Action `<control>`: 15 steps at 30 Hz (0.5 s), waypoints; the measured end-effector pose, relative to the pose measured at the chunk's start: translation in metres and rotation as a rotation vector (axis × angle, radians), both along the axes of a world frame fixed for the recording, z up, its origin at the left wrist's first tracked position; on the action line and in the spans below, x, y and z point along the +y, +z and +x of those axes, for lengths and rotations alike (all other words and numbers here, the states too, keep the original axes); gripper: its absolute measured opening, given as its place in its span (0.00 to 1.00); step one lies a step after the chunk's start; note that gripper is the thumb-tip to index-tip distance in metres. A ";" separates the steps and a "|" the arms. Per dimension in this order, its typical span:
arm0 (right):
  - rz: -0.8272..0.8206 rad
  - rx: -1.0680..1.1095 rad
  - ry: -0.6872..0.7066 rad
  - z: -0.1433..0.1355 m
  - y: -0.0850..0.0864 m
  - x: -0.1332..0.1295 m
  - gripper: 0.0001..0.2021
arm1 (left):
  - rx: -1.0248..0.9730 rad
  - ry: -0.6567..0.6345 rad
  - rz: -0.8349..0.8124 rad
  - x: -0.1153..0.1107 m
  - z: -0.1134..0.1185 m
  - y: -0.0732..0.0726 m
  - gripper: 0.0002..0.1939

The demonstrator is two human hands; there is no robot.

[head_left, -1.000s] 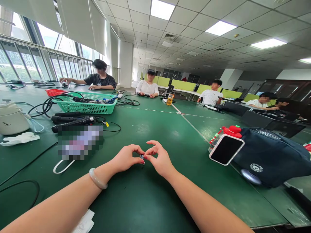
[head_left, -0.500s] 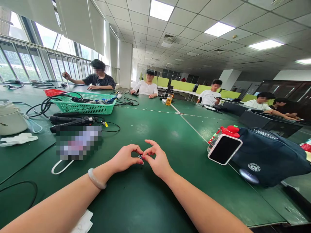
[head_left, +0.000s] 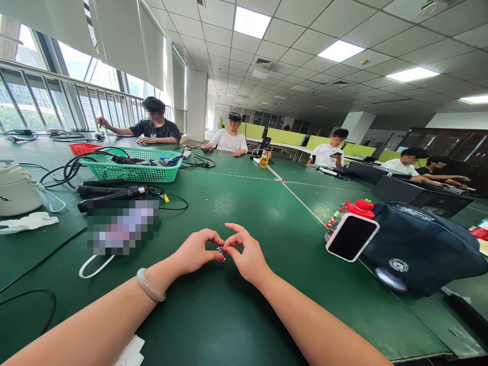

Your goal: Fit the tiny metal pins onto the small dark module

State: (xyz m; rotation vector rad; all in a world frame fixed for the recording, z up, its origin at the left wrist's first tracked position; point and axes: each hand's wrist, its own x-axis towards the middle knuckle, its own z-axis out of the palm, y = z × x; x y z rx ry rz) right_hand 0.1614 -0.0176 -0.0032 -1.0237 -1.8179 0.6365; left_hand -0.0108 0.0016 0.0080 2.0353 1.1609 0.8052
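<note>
A tiny dark-and-white patterned object (head_left: 220, 249) is pinched between both hands above the green table (head_left: 244, 325). My left hand (head_left: 199, 250) grips it from the left with thumb and index finger. From the right, my right hand (head_left: 247, 254) pinches its other side with thumb and index finger, the remaining fingers raised. The fingertips nearly meet and hide much of the object, so its exact kind is too small to tell.
To the left lie a green basket (head_left: 133, 170) with cables, black cylindrical devices (head_left: 112, 195), a blurred pouch and a white tissue. A phone (head_left: 353, 237) leans by a dark bag (head_left: 423, 249) at right. Several people sit around the table, beyond reach.
Both hands keep their pinch on the small object, with only a slight shift. The view has tilted up a little. A person at the back right now holds a phone higher.
</note>
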 end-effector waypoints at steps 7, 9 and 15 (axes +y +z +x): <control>-0.024 0.011 0.002 0.002 0.000 0.001 0.26 | 0.019 0.002 0.004 0.000 0.001 0.000 0.12; -0.028 0.021 -0.032 0.005 0.001 0.003 0.26 | 0.043 0.036 0.014 0.001 0.000 0.000 0.12; -0.123 -0.252 -0.072 0.018 -0.007 0.013 0.08 | 0.163 0.167 -0.028 0.008 -0.004 -0.005 0.11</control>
